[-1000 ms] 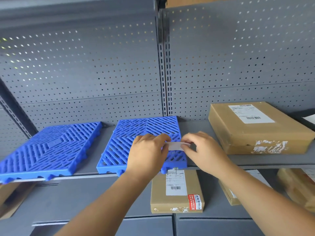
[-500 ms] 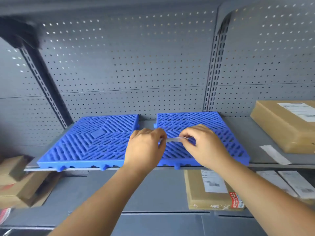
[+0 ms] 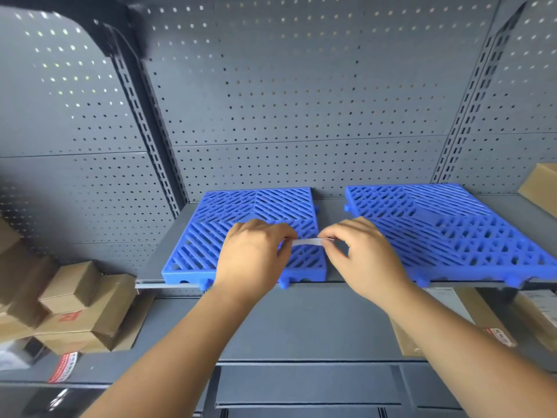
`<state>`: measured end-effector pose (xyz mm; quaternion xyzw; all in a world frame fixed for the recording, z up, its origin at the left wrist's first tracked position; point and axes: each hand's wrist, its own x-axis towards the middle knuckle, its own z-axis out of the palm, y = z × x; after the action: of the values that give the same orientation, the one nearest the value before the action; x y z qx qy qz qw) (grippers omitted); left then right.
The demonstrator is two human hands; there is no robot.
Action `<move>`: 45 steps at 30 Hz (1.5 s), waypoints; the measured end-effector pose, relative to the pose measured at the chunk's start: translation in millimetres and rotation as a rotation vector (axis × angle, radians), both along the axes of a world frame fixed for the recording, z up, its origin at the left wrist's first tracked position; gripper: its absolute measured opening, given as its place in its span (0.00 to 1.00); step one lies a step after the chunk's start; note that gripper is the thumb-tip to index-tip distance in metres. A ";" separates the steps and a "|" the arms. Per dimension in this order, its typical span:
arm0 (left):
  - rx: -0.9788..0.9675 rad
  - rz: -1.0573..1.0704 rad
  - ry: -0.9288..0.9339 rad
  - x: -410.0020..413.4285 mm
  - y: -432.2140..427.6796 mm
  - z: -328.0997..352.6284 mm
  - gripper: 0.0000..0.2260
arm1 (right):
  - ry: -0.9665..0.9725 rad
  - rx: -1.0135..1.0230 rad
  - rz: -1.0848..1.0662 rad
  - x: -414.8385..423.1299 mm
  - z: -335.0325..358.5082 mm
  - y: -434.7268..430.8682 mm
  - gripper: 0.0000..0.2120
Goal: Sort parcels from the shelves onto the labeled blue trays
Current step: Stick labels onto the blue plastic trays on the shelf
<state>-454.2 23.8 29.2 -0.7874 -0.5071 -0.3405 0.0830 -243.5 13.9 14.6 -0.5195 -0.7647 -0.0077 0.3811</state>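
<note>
Two blue slatted trays lie side by side on a grey shelf: the left tray (image 3: 241, 212) and the right tray (image 3: 452, 224). Over the left tray's near right part, my left hand (image 3: 253, 254) and my right hand (image 3: 364, 257) pinch the two ends of a small white label strip (image 3: 306, 242), stretched between them. Neither tray carries a parcel. A brown parcel (image 3: 470, 318) with a white label lies on the shelf below, at the right, partly hidden by my right forearm.
Several brown cardboard boxes (image 3: 81, 309) are piled at lower left. The corner of a large brown parcel (image 3: 539, 188) shows at the right edge on the tray shelf. Grey perforated back panels and slotted uprights (image 3: 150, 137) stand behind.
The view has swung left, so the trays and parcels slid right in frame. Both hands, still holding the strip, went from the right tray to over the left tray.
</note>
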 end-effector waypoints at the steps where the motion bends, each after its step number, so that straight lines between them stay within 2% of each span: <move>1: -0.015 0.008 -0.008 -10.6 0.0 -1.9 0.06 | 0.002 0.007 0.003 -10.2 -0.8 1.3 0.02; 10: -0.080 0.086 -0.037 -80.7 3.3 -18.1 0.08 | -0.027 0.056 0.038 -81.1 -15.3 12.2 0.05; 16: -0.046 0.101 0.007 -104.3 2.9 -31.0 0.06 | -0.160 0.103 0.044 -101.1 -27.3 16.3 0.07; 26: -0.088 0.019 -0.033 -121.0 -2.0 -46.8 0.04 | -0.176 0.116 0.030 -107.3 -42.6 8.7 0.10; 45: -0.200 -0.002 -0.140 -123.4 -1.6 -50.5 0.04 | -0.211 0.212 0.031 -98.6 -47.5 3.4 0.06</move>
<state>-577.6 22.2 -21.4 -0.7666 -0.5423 -0.3424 -0.0321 -342.1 17.4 -32.9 -0.4609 -0.8034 -0.1372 0.3511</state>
